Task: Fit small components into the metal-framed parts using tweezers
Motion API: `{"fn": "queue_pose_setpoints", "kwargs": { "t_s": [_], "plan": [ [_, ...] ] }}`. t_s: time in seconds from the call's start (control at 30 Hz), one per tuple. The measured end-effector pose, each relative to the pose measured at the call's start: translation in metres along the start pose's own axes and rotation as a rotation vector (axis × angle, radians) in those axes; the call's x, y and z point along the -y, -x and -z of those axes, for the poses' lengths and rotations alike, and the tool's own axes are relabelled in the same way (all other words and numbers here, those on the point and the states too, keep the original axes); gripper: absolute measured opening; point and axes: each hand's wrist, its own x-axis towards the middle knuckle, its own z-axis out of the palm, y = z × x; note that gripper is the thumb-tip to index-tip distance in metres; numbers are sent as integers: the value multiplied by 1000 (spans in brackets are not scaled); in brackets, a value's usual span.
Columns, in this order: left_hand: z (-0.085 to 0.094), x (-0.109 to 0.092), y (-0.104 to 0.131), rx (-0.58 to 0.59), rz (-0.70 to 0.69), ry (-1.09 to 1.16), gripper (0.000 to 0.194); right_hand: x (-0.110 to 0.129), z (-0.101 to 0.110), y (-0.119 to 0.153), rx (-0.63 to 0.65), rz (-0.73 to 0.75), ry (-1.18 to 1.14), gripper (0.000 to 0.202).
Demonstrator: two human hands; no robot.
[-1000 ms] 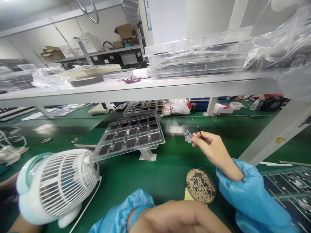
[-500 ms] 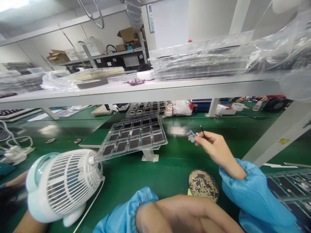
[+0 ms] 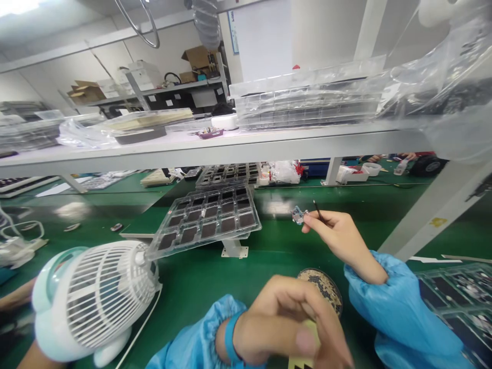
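My right hand (image 3: 334, 230) holds a small circuit board (image 3: 298, 215) between thumb and fingertip, and a thin black-tipped tool (image 3: 317, 209) sticks up from the same hand. Close to the camera, my left hand (image 3: 284, 323) has its fingers curled; what they hold, if anything, I cannot make out. Behind it lies a round dish (image 3: 326, 287) of small dark and tan parts. A yellow piece (image 3: 312, 333) shows behind the left fingers. Both sleeves are blue.
A white fan (image 3: 100, 297) stands at the left, with another person's arms (image 3: 17, 297) beyond it. A tilted clear tray (image 3: 207, 220) of dark rectangles sits at the centre. A shelf (image 3: 269, 141) spans above; more trays (image 3: 453, 292) lie at the right.
My left hand has risen and turned, its fingers now curled, and the yellow piece shows more. My right hand and the board have shifted slightly left in view.
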Motion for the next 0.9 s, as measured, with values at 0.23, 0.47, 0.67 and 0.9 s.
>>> {"fn": "queue_pose_setpoints", "kwargs": {
  "t_s": [0.23,0.47,0.67,0.9],
  "plan": [
    [-7,43,-41,-359,518,426,44,7,6,3,19,-23,-50,36],
    [-5,85,-47,-489,487,416,24,0,2,-5,84,-8,-98,31],
    [-3,77,-46,-539,421,388,21,6,-3,0,113,19,-157,23],
    [-4,66,-42,-564,374,245,21,12,-5,9,123,37,-227,17]
  ]
}}
